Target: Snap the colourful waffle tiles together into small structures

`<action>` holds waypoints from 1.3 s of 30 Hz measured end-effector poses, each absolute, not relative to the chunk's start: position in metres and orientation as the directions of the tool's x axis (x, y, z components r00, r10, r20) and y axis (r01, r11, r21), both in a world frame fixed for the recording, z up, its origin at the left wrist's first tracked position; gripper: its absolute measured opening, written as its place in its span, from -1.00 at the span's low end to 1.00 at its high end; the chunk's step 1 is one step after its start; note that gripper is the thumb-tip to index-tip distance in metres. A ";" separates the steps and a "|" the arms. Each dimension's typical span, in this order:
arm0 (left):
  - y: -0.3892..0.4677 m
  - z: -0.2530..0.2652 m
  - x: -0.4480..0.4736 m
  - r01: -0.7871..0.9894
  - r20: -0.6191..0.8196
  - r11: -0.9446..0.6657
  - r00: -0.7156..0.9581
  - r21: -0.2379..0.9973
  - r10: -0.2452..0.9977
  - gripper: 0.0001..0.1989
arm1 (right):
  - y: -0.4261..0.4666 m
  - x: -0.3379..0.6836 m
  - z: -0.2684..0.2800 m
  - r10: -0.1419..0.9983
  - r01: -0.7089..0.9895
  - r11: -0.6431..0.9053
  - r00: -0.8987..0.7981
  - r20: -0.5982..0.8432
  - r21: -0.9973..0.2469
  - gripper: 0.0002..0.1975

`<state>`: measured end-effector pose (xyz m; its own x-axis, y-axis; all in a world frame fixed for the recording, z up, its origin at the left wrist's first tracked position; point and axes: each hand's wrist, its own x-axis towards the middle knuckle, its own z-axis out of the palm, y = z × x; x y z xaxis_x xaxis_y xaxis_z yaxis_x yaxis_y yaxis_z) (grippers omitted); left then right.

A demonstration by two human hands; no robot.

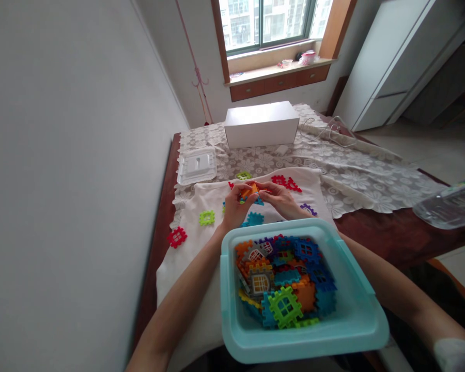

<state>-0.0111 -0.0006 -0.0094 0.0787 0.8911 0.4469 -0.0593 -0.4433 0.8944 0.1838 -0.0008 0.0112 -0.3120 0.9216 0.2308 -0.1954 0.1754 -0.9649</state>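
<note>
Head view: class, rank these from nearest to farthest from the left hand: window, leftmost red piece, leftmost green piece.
1. Leftmost green piece, left of the left hand.
2. Leftmost red piece, farther left, nearer the camera.
3. Window, far ahead.

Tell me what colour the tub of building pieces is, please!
The tub is light turquoise, shown best in the head view.

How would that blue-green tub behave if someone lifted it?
The tub probably feels stiff, judging by its thick, molded-looking rim. The heaped pieces likely add some weight, and could spill if tilted, since its top is open.
</note>
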 end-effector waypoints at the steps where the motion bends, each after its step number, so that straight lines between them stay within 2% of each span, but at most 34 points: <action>1: 0.000 -0.009 -0.011 -0.063 0.447 -0.443 0.072 0.894 0.892 -0.68 | 0.000 0.185 0.011 0.918 -0.182 0.190 -0.316 0.240 -0.965 -0.51; 5: 0.002 -0.009 -0.011 -0.036 0.445 -0.445 -0.005 0.895 0.896 -0.71 | 0.006 0.187 0.007 0.870 -0.128 0.238 -0.412 0.270 -0.963 -0.42; 9: 0.005 -0.011 -0.013 0.040 0.438 -0.436 -0.045 0.899 0.898 -0.69 | 0.008 0.184 0.002 0.874 -0.094 0.258 -0.401 0.274 -0.962 -0.25; 15: 0.006 -0.012 -0.014 0.081 0.398 -0.395 -0.024 0.915 0.917 -0.57 | 0.005 0.184 0.005 0.891 -0.089 0.235 -0.379 0.251 -0.968 -0.37; 20: 0.006 -0.009 -0.015 0.014 0.370 -0.370 0.018 0.929 0.929 -0.49 | 0.006 0.184 0.007 0.885 -0.148 0.204 -0.395 0.247 -0.968 -0.44; 25: 0.006 -0.011 -0.014 -0.064 0.340 -0.337 0.058 0.939 0.939 -0.46 | 0.012 0.186 0.002 0.931 -0.221 0.110 -0.319 0.178 -0.969 -0.47; 29: 0.003 -0.012 -0.014 0.040 0.431 -0.435 0.086 0.899 0.898 -0.40 | 0.014 0.190 -0.001 0.949 -0.264 0.048 -0.289 0.126 -0.963 -0.46; 31: 0.002 -0.012 -0.014 0.125 0.480 -0.486 0.077 0.865 0.874 -0.49 | 0.013 0.190 -0.002 0.935 -0.283 0.010 -0.338 0.109 -0.959 -0.46; 33: 0.001 -0.012 -0.015 0.170 0.467 -0.467 0.041 0.868 0.883 -0.55 | 0.013 0.188 -0.004 0.911 -0.262 -0.007 -0.399 0.102 -0.965 -0.45; 35: 0.001 -0.012 -0.016 0.153 0.410 -0.404 -0.010 0.902 0.912 -0.56 | 0.014 0.185 -0.006 0.902 -0.187 0.056 -0.411 0.129 -0.981 -0.44; 39: 0.003 -0.013 -0.014 0.067 0.356 -0.352 -0.059 0.933 0.933 -0.57 | 0.015 0.182 -0.010 0.912 -0.038 0.278 -0.302 0.276 -0.960 -0.42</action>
